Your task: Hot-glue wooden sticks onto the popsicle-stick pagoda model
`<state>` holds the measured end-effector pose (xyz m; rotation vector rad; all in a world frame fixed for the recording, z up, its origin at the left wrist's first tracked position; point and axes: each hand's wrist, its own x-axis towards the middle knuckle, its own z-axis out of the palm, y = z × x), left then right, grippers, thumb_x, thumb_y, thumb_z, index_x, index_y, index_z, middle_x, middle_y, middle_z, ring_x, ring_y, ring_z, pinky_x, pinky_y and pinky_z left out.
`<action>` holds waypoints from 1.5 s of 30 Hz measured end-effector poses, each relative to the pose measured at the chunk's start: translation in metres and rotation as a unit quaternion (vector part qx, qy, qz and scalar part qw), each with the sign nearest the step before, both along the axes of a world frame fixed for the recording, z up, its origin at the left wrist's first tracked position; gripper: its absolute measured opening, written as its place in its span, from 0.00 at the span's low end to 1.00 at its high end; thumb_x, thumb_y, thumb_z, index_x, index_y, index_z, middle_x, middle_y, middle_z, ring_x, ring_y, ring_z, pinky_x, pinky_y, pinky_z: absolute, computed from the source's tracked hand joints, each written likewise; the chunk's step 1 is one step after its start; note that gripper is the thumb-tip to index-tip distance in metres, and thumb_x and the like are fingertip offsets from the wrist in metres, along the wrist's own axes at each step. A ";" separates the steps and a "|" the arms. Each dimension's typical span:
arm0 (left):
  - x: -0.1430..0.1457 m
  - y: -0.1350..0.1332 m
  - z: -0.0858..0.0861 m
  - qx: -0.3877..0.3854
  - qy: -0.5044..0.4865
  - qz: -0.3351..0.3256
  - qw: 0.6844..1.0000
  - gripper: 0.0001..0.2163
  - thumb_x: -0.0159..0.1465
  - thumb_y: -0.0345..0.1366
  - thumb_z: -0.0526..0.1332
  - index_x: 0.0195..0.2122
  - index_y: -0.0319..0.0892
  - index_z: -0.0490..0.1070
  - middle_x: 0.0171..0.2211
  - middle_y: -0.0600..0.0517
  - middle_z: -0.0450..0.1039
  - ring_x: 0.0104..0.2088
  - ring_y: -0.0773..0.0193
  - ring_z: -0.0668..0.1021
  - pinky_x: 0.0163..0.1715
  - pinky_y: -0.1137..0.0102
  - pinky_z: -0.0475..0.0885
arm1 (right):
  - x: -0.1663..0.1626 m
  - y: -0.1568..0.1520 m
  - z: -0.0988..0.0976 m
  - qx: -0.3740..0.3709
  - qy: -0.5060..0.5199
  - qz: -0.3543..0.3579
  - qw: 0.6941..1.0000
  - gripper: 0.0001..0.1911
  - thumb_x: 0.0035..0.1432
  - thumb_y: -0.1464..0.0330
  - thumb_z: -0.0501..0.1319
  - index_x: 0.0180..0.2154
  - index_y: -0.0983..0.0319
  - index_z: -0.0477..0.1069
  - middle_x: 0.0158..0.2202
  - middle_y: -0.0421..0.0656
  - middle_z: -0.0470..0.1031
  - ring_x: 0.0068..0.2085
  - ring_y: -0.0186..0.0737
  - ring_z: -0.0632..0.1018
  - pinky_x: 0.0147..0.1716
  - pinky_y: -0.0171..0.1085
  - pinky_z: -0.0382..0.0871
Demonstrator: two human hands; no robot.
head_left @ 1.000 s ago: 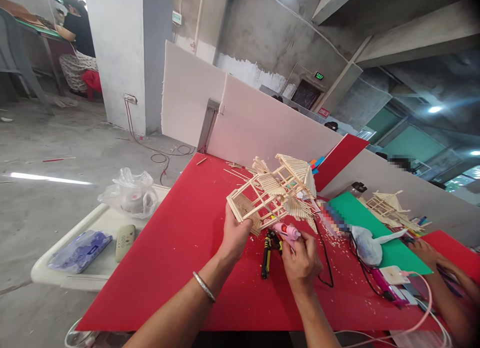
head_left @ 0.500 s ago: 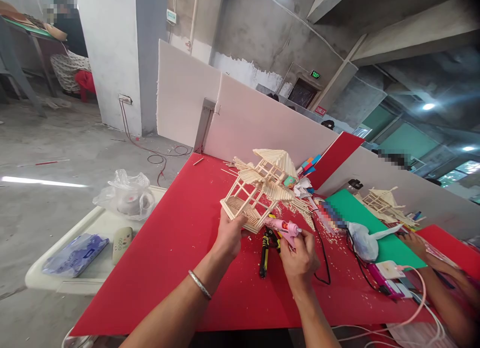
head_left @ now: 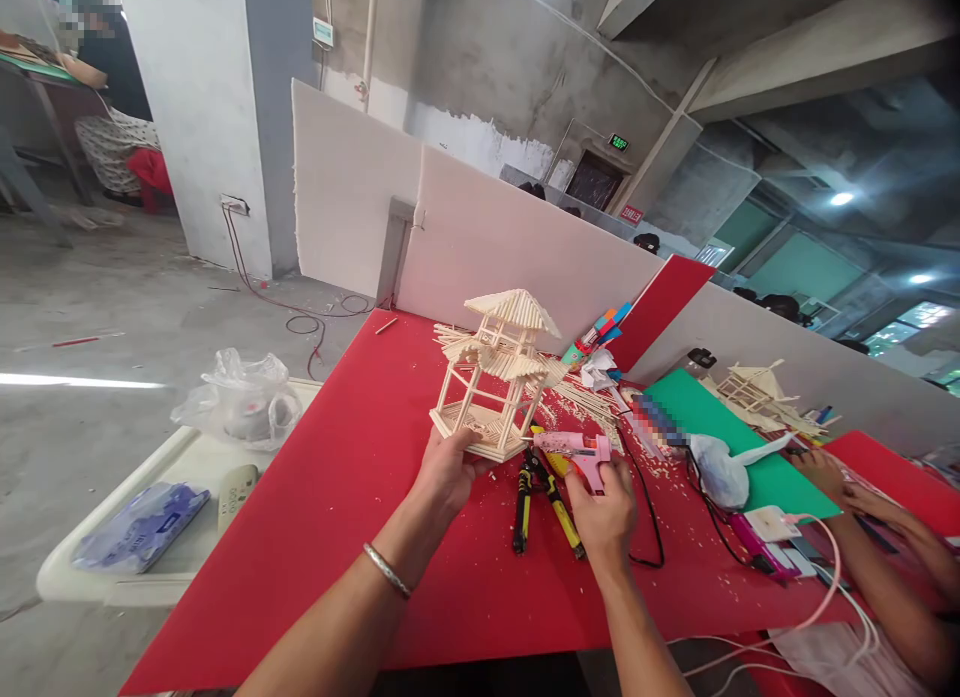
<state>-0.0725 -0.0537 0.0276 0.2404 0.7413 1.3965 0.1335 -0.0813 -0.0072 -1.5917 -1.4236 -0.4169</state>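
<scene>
My left hand [head_left: 444, 474] grips the base of a model pavilion [head_left: 491, 377] built of pale wooden sticks, thumb on top of its floor. The model is held above the table, two-tiered roof upward. A pink hot glue gun [head_left: 574, 447] is in my right hand [head_left: 606, 507], its nozzle pointing left, close to the right edge of the model's base. Whether the tip touches the wood I cannot tell. Under the gun lie black-and-yellow pliers [head_left: 529, 502] with their handles spread apart on the red table [head_left: 337, 537].
Loose sticks [head_left: 589, 402] and shavings lie behind the model. To the right are a green board [head_left: 787, 487], a plastic bag [head_left: 718, 469], a power strip [head_left: 772, 547] with cables, and another person's hands [head_left: 825, 477]. A white stand [head_left: 67, 567] holds bags at left. A partition [head_left: 517, 247] stands behind.
The pavilion has turned and come more upright in my left hand. The glue gun has rotated to nearly level, its nozzle still beside the base. The whole view has shifted slightly.
</scene>
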 end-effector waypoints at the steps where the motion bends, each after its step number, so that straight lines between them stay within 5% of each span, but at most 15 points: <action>1: 0.000 0.000 0.000 -0.009 -0.003 -0.001 1.000 0.23 0.46 0.20 0.59 0.44 0.39 0.67 0.37 0.45 0.77 0.35 0.54 0.81 0.35 0.56 0.80 | 0.002 0.001 0.000 -0.017 0.025 0.005 1.000 0.14 0.54 0.58 0.60 0.33 0.62 0.73 0.35 0.47 0.72 0.33 0.41 0.73 0.31 0.36 0.64; 7: -0.001 0.001 0.003 -0.021 -0.038 -0.031 0.999 0.20 0.47 0.19 0.59 0.43 0.35 0.69 0.40 0.41 0.77 0.38 0.53 0.81 0.36 0.58 0.81 | 0.016 0.008 0.000 -0.086 0.091 0.023 0.992 0.17 0.51 0.52 0.61 0.26 0.60 0.67 0.25 0.40 0.70 0.26 0.37 0.70 0.27 0.35 0.62; 18: -0.004 0.002 0.009 -0.045 -0.046 -0.053 0.997 0.18 0.49 0.17 0.57 0.41 0.33 0.69 0.36 0.43 0.78 0.33 0.56 0.81 0.30 0.64 0.81 | 0.018 0.007 0.005 -0.139 0.170 0.018 0.975 0.21 0.46 0.49 0.60 0.26 0.61 0.68 0.23 0.41 0.72 0.24 0.38 0.69 0.26 0.34 0.61; 23: -0.005 0.002 0.008 -0.031 -0.050 -0.056 0.997 0.19 0.49 0.17 0.56 0.44 0.32 0.69 0.38 0.41 0.78 0.35 0.55 0.82 0.36 0.60 0.81 | 0.017 0.004 0.008 -0.133 0.173 0.015 0.976 0.20 0.46 0.49 0.60 0.26 0.61 0.68 0.23 0.41 0.72 0.23 0.36 0.68 0.25 0.34 0.61; 31: -0.004 0.004 0.006 -0.039 -0.054 -0.048 0.997 0.20 0.50 0.16 0.56 0.45 0.33 0.69 0.39 0.41 0.78 0.36 0.54 0.82 0.35 0.61 0.82 | 0.008 -0.002 0.010 -0.053 0.109 -0.015 0.993 0.18 0.50 0.52 0.60 0.29 0.61 0.69 0.32 0.45 0.71 0.33 0.41 0.72 0.32 0.37 0.64; 35: -0.004 0.005 0.006 -0.039 -0.056 -0.049 0.996 0.20 0.51 0.16 0.56 0.46 0.31 0.69 0.42 0.39 0.77 0.39 0.52 0.82 0.34 0.61 0.82 | -0.003 -0.008 0.011 0.038 -0.031 -0.052 0.997 0.11 0.55 0.61 0.61 0.37 0.62 0.73 0.38 0.48 0.74 0.37 0.42 0.75 0.34 0.36 0.65; 39: -0.005 0.006 0.004 -0.048 -0.051 -0.060 0.996 0.16 0.52 0.16 0.56 0.42 0.29 0.69 0.39 0.38 0.77 0.36 0.53 0.82 0.31 0.64 0.82 | -0.011 -0.010 0.016 0.100 -0.156 -0.061 0.981 0.11 0.58 0.70 0.59 0.44 0.60 0.73 0.38 0.45 0.75 0.36 0.37 0.76 0.33 0.34 0.65; 45: -0.005 0.006 0.006 -0.060 -0.072 -0.064 0.993 0.16 0.52 0.15 0.55 0.42 0.30 0.69 0.36 0.41 0.78 0.34 0.55 0.82 0.29 0.66 0.82 | -0.015 -0.007 0.023 0.120 -0.177 -0.092 0.973 0.08 0.57 0.70 0.61 0.40 0.61 0.72 0.35 0.43 0.75 0.32 0.35 0.75 0.28 0.34 0.63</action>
